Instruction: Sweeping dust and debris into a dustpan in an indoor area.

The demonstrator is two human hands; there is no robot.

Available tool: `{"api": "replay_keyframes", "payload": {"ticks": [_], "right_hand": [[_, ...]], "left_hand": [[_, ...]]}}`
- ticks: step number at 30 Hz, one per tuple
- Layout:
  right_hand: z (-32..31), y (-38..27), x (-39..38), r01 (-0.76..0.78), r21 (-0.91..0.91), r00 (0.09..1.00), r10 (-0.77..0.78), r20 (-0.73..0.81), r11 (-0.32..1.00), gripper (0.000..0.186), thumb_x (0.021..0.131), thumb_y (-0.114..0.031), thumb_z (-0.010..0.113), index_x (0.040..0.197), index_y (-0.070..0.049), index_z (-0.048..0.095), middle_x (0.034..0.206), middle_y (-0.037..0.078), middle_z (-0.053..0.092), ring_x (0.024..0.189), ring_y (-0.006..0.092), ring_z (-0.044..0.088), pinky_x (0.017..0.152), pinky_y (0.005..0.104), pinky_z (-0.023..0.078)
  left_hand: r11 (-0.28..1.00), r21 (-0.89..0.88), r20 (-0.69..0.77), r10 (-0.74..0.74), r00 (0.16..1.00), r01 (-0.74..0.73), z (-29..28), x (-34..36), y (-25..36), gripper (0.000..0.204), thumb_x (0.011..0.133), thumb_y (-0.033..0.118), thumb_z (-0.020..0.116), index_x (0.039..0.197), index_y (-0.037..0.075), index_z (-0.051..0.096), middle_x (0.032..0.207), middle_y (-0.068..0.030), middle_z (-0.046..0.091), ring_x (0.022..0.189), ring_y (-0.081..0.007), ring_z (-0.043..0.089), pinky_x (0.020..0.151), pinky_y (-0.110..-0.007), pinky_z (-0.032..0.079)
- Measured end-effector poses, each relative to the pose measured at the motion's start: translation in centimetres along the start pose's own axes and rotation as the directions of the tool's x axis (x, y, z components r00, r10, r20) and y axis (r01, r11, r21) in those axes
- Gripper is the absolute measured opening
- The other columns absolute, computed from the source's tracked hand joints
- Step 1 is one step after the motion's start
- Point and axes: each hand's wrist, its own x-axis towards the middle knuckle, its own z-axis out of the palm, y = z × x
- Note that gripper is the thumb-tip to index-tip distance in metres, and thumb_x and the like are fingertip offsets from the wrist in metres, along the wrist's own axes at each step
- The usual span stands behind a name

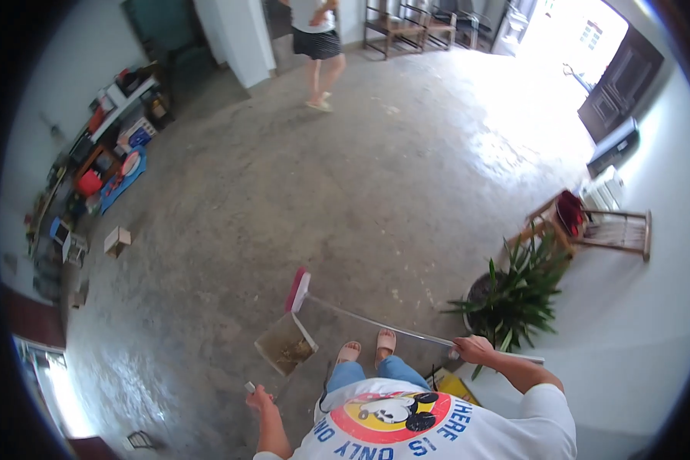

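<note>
My right hand [474, 349] grips the long silver handle of a broom [383, 323] whose pink and white head [297, 290] rests on the concrete floor ahead of my feet. My left hand [259, 399] is closed on the upright handle of a dustpan [287, 346], which sits on the floor just behind the broom head with brownish dirt in it. My sandalled feet [368, 346] stand right of the dustpan.
A potted green plant [514, 295] stands close on my right, a wooden chair [590, 226] beyond it. Another person [318, 46] walks at the far end. Shelves and clutter [103, 161] line the left wall. A small box [117, 241] lies on the floor.
</note>
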Motion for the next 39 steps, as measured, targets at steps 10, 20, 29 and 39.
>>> {"api": "replay_keyframes", "payload": {"ticks": [10, 20, 29, 39], "right_hand": [[-10.4, -9.3, 21.1, 0.368, -0.396, 0.924, -0.283, 0.258, 0.841, 0.034, 0.087, -0.028, 0.044, 0.118, -0.022, 0.056, 0.105, 0.009, 0.063, 0.098, 0.0292, 0.061, 0.073, 0.0462, 0.05], [-30.2, 9.3, 21.4, 0.171, -0.716, 0.984, -0.148, 0.094, 0.677, 0.033, 0.078, -0.035, 0.054, 0.11, -0.027, 0.062, 0.103, 0.003, 0.064, 0.092, 0.026, 0.061, 0.069, 0.0442, 0.049], [-40.9, 14.2, 12.4, -0.237, -0.818, 0.969, 0.072, -0.234, 0.524, 0.014, 0.075, -0.021, 0.059, 0.08, -0.013, 0.069, 0.087, 0.01, 0.067, 0.084, 0.0291, 0.065, 0.073, 0.0413, 0.052], [-34.3, 11.5, 15.8, 0.103, -0.305, 0.95, -0.185, -0.252, 0.947, 0.026, 0.079, -0.019, 0.059, 0.104, -0.015, 0.066, 0.094, 0.017, 0.065, 0.09, 0.0328, 0.062, 0.078, 0.0408, 0.049]], "left_hand": [[0.956, -0.118, -0.275, -0.291, 0.916, 0.268, -5.6, -4.8, -5.2, 0.015, 0.07, 0.004, 0.059, 0.082, -0.003, 0.053, 0.065, -0.0108, 0.051, 0.046, -0.0185, 0.039, 0.042, -0.039, 0.032], [-0.164, 0.977, 0.126, -0.064, 0.99, -0.135, -6.2, -1.8, -11.4, 0.025, 0.078, 0.042, 0.064, 0.096, 0.025, 0.061, 0.097, -0.0024, 0.065, 0.091, -0.0163, 0.064, 0.063, -0.033, 0.049], [0.855, -0.319, -0.363, -0.509, 0.781, 0.409, -3.2, -6.4, -9.0, 0.013, 0.071, 0.013, 0.064, 0.075, 0.004, 0.055, 0.068, -0.0047, 0.052, 0.051, -0.0169, 0.05, 0.038, -0.029, 0.038], [0.75, -0.573, -0.377, -0.6, 0.706, 0.331, 3.2, -6.6, -2.7, 0.012, 0.073, 0.009, 0.063, 0.07, 0.003, 0.054, 0.065, -0.0046, 0.049, 0.049, -0.0145, 0.044, 0.04, -0.029, 0.037]]}}
